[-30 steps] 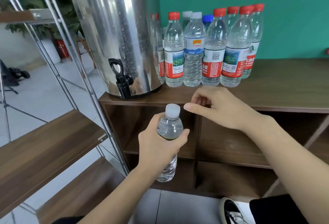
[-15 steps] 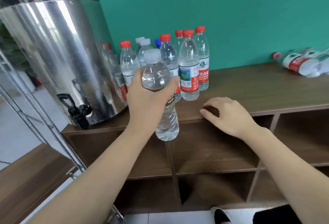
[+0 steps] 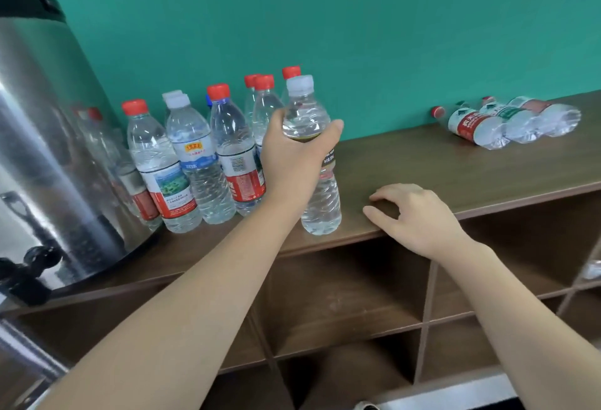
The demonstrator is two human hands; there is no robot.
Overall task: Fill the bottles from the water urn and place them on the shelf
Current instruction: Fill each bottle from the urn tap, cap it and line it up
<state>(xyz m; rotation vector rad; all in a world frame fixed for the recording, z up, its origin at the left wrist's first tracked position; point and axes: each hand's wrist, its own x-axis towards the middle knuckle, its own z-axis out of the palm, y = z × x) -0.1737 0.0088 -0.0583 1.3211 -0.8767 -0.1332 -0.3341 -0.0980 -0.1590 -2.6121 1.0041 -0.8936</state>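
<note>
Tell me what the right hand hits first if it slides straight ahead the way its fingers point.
Probably the base of the clear white-capped bottle that the left hand holds; the right hand points left along the brown wooden shelf top, though depth is uncertain.

The water urn [image 3: 55, 155] is cut off at the left edge.

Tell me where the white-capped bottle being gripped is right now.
In the head view the white-capped bottle is upright near the shelf top's front edge, gripped by the left hand, right of the standing bottles.
</note>
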